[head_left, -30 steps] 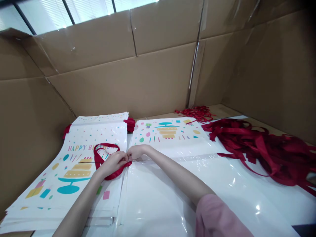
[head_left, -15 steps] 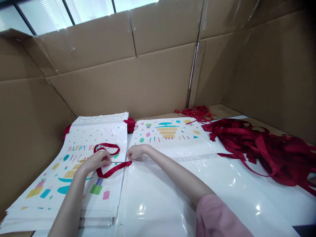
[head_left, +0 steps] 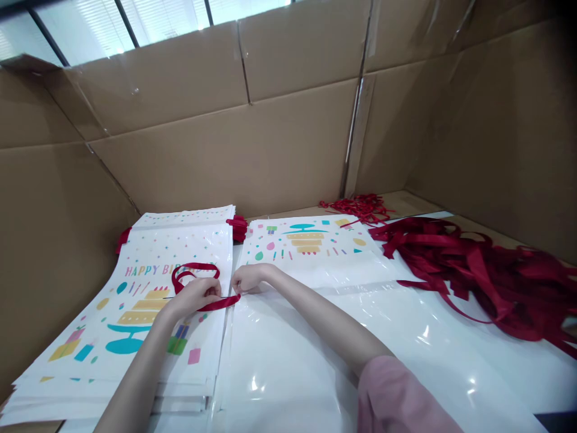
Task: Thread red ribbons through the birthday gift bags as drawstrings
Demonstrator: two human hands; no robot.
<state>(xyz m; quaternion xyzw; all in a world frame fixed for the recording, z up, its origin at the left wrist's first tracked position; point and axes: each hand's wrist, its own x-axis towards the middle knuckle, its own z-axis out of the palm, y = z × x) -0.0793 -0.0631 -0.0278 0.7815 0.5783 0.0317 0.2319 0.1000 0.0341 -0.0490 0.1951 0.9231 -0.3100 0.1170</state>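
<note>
My left hand [head_left: 205, 293] is closed in a pinch around a thin dark rod [head_left: 168, 297] that sticks out on both sides of it. A red ribbon [head_left: 225, 302] loops around and under this hand. Its folded end lies by the rod, close to my right hand [head_left: 249, 278], whose fingers pinch the left edge of a white plastic sheet [head_left: 288, 337]. Exactly what lies between those fingertips is partly hidden. Beneath my left hand rests a stack of printed birthday sheets [head_left: 148, 240], with red ribbon bunches [head_left: 237, 229] at its upper corners.
A large heap of red ribbons [head_left: 478, 270] covers the right side of the table. Behind the sheets sits a smaller tangle of thin red ribbons [head_left: 360, 207]. Tall cardboard walls [head_left: 216, 156] enclose the back and sides.
My left hand has slid right along the rod, closer to my right hand. The ribbon's lower loop has drawn up beneath it. My right hand stays put.
</note>
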